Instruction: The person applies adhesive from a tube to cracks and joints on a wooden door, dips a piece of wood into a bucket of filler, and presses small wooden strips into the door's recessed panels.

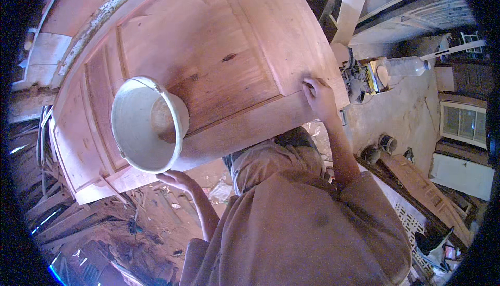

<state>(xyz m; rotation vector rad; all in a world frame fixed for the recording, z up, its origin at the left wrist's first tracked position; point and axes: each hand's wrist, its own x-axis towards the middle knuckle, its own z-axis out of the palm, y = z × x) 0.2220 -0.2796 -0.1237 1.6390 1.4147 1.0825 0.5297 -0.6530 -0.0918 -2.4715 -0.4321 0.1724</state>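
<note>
1. Resting on a panelled wooden door [208, 25], toward its left end as seen in the head view: one pale bucket [136, 124], mouth facing the viewer, wire handle along the rim, brownish patch inside at the bottom. Whether it stands upright or tilted cannot be told.
2. Left hand [181, 181]: fingers stretched out, tips at the bucket's near rim; whether they grip it or merely touch cannot be told.
3. Right hand [320, 97]: fingers curled narrow, set against the door near its right end, well apart from the bucket; anything held inside the curl cannot be made out.
4. Door: reddish wood, raised strips between panels, a few dark knots, spread before the person.
5. Beyond the door's right end: clear plastic bottle [409, 67], lying sideways, beside a dark jumble of small items [357, 80].
6. Far right: pale window frame [465, 123], above a white panel [461, 175].
7. Lower left: heaped wooden scraps [57, 215].
</note>
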